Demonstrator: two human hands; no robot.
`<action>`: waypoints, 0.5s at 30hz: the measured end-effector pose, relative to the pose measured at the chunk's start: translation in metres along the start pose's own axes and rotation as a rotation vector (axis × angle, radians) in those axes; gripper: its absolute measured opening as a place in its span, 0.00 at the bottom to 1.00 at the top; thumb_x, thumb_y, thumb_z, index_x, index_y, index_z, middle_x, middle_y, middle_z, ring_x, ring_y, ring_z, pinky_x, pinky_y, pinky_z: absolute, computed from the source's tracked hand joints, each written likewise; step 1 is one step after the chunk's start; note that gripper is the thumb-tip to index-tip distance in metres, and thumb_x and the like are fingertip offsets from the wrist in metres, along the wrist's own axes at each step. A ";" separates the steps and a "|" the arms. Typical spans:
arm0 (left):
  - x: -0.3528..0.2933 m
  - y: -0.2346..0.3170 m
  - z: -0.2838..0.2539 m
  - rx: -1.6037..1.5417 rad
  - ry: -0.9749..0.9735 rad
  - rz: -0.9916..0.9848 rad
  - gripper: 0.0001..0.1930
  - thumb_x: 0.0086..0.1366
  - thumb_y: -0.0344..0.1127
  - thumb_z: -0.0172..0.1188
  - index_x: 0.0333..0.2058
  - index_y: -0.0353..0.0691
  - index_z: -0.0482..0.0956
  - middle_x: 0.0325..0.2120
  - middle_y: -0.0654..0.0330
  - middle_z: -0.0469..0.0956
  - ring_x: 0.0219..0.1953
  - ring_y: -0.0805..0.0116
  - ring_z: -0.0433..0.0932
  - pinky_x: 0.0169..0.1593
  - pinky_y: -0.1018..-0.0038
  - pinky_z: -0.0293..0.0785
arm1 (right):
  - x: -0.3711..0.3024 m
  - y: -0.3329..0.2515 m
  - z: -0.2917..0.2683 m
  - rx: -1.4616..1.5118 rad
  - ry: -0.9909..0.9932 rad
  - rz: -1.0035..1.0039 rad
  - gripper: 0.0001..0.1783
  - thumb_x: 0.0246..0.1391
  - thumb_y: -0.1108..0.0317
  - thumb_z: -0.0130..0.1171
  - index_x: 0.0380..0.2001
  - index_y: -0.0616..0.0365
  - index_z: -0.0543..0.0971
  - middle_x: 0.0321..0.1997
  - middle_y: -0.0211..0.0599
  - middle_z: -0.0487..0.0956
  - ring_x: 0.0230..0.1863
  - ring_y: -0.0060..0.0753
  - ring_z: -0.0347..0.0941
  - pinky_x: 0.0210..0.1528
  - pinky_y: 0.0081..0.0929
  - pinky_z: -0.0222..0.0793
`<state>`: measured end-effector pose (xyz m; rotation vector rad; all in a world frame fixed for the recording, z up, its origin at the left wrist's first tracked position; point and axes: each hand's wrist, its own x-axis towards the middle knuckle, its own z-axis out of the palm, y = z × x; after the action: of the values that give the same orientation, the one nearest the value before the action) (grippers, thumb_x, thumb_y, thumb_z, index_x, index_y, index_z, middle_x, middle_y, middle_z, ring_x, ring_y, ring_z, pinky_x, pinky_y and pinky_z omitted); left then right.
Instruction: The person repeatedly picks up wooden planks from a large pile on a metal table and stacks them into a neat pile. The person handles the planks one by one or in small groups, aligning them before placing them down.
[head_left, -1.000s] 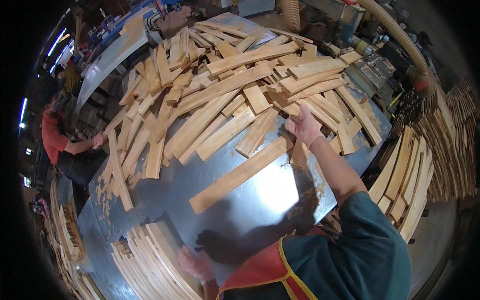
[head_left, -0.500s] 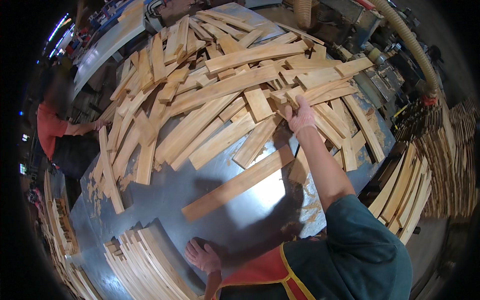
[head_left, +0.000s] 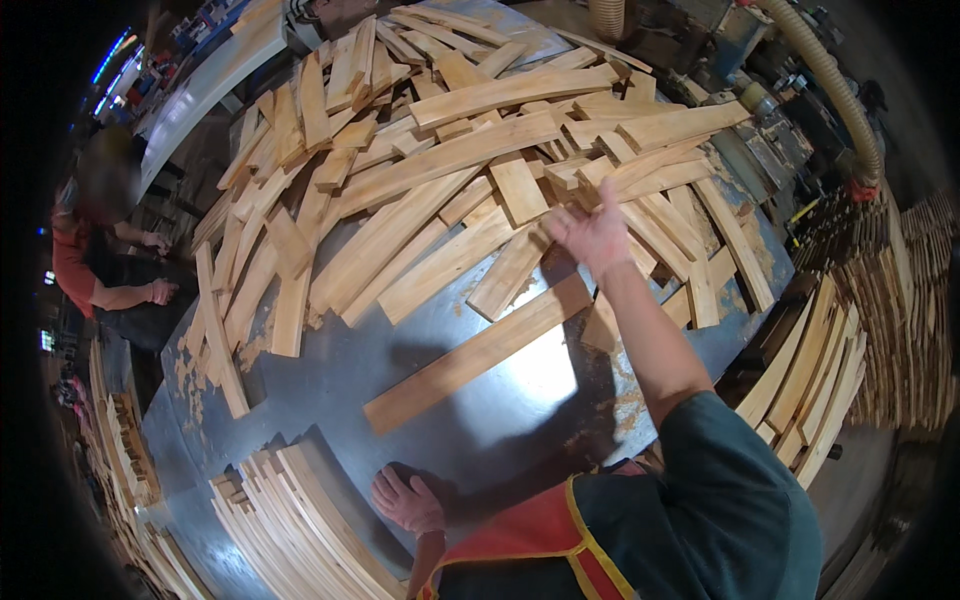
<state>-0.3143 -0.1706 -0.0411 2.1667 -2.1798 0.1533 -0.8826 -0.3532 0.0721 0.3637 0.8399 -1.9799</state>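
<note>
My right hand [head_left: 592, 238] reaches out over the near edge of a heap of loose wooden boards [head_left: 440, 160]. Its fingers are spread and blurred, with nothing held. Close by lie a short wooden piece [head_left: 518, 188] and several overlapping boards. My left hand [head_left: 407, 502] rests open near the front of the metal table [head_left: 330, 390], palm down. Between the two hands a single flat board [head_left: 480, 355] lies slantwise on the table. Left of my left hand, narrow wooden strips [head_left: 295, 520] stand side by side in a row.
A co-worker in a red shirt [head_left: 72, 265] stands at the left beyond the table's edge. Stacked strips [head_left: 810, 370] sit at the right, with more piled wood [head_left: 900, 310] behind. A ribbed hose [head_left: 830, 90] hangs over machinery at the far right. Sawdust [head_left: 625, 400] dots the table.
My right hand was curled at the end of a board in the heap; now its fingers are spread. The co-worker's hand has drawn back from the boards. My left hand stays nearly in place.
</note>
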 end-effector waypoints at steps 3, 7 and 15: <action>-0.001 -0.001 -0.002 -0.004 -0.026 -0.001 0.34 0.76 0.58 0.45 0.71 0.42 0.65 0.70 0.47 0.65 0.73 0.41 0.60 0.76 0.43 0.51 | 0.014 -0.021 0.036 0.033 0.134 -0.138 0.30 0.67 0.44 0.63 0.67 0.41 0.73 0.68 0.43 0.72 0.68 0.49 0.68 0.59 0.57 0.78; -0.002 -0.001 0.002 0.027 -0.012 0.011 0.35 0.76 0.59 0.44 0.71 0.42 0.66 0.70 0.48 0.64 0.73 0.41 0.60 0.76 0.43 0.52 | 0.063 -0.024 0.024 0.011 0.162 -0.239 0.25 0.63 0.55 0.67 0.59 0.51 0.77 0.59 0.40 0.81 0.58 0.45 0.78 0.53 0.50 0.78; -0.009 -0.008 0.003 0.019 -0.053 -0.026 0.34 0.75 0.55 0.49 0.73 0.44 0.64 0.72 0.47 0.63 0.74 0.42 0.58 0.77 0.46 0.50 | -0.065 -0.004 -0.047 -0.213 -0.102 -0.054 0.06 0.65 0.73 0.60 0.43 0.60 0.79 0.38 0.39 0.83 0.40 0.32 0.80 0.34 0.29 0.76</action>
<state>-0.3066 -0.1619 -0.0447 2.2326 -2.1857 0.1173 -0.8549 -0.2779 0.0762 0.1159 0.9927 -1.9185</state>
